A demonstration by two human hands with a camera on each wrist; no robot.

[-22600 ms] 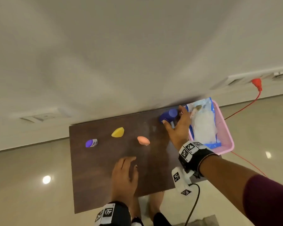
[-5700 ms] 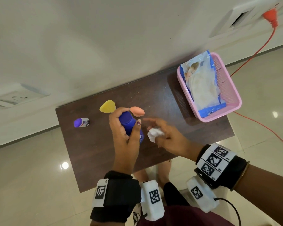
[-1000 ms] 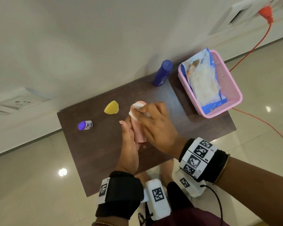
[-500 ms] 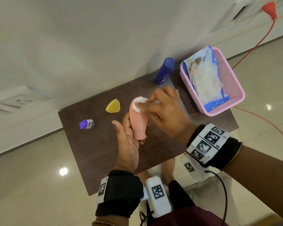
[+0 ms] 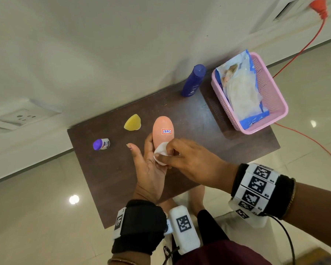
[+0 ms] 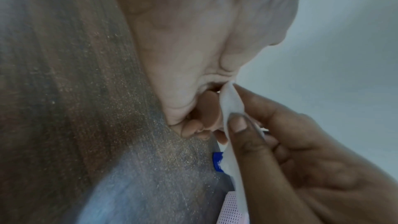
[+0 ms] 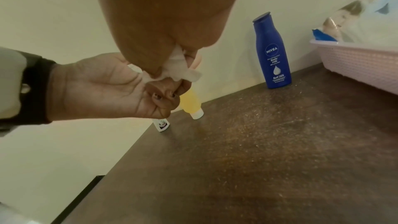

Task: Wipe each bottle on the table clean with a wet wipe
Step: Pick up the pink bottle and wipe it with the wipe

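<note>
While the left hand holds a pink bottle upright above the dark table, fingers curled behind it, the right hand pinches a white wet wipe against its lower body. A blue bottle stands at the far edge, beside a pink basket; bare tabletop lies between.

The person is wearing a black wristband with white coded tags on each wrist, a white tagged box just beside the left wristband, a thin bangle, and maroon clothing.
</note>
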